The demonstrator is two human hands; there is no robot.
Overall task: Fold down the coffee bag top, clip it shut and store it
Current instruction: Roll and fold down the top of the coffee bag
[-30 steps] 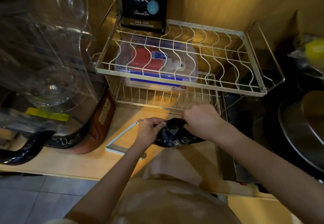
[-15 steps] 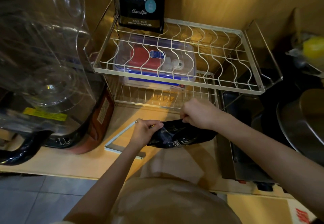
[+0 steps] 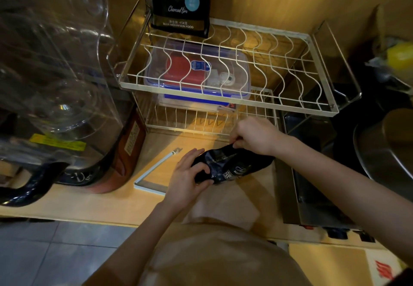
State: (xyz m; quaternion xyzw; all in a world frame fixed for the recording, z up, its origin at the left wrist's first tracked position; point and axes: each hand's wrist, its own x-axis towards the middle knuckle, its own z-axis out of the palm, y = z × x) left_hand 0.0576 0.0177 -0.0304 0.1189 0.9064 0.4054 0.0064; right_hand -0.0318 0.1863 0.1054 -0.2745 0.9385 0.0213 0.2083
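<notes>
A crumpled black coffee bag (image 3: pixel 232 165) lies on the wooden counter (image 3: pixel 93 203) in front of the rack. My left hand (image 3: pixel 187 173) grips its near left end. My right hand (image 3: pixel 257 135) pinches its far upper edge. A long white sealing clip (image 3: pixel 154 169) lies open in a V shape on the counter, just left of my left hand. A second, full black coffee bag (image 3: pixel 181 1) stands upright at the back left of the rack's upper tier.
A two-tier white wire rack (image 3: pixel 225 102) stands behind the bag, with a clear lidded box (image 3: pixel 196 71) on its lower tier. A large clear appliance (image 3: pixel 51 66) fills the left. A sink (image 3: pixel 312 173) and metal pots (image 3: pixel 386 144) lie to the right.
The bag has been turned and spread out longer across the counter. My left hand has slid down onto its near end and my right hand has lifted its far edge.
</notes>
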